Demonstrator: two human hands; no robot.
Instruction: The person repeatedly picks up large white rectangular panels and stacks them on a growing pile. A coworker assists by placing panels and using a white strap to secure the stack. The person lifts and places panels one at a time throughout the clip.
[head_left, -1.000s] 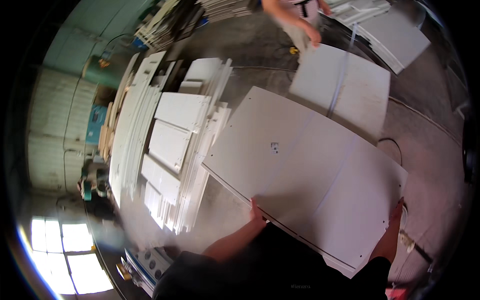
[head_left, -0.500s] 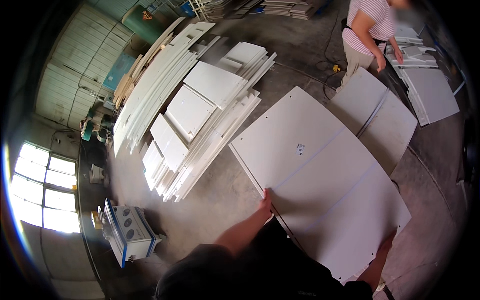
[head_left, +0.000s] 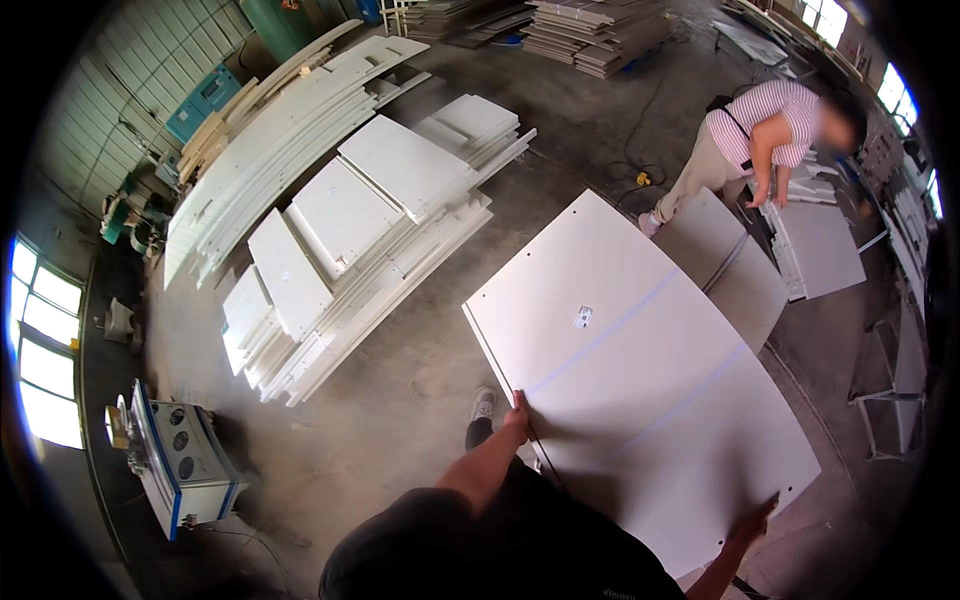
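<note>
A large white board (head_left: 640, 370) is held up in front of me, tilted, with small holes near its corners, a small label and two faint bluish lines across its face. My left hand (head_left: 517, 418) grips its left edge, thumb on the face and the other fingers hidden behind. At the lower right edge my right hand (head_left: 752, 522) holds the same board; its fingers lie along the edge and are partly in shadow.
Stacks of white panels (head_left: 350, 215) lie on the floor to the left. Beyond my board are another panel (head_left: 745, 270) and a person (head_left: 755, 130) bending over more boards (head_left: 820, 245). A white and blue machine (head_left: 185, 455) stands at lower left. A cable with a yellow plug (head_left: 643, 179) crosses the floor.
My view has shifted, and the panel stacks now sit further left. Both my hands still hold the board. The other person has bent down over the boards at the right.
</note>
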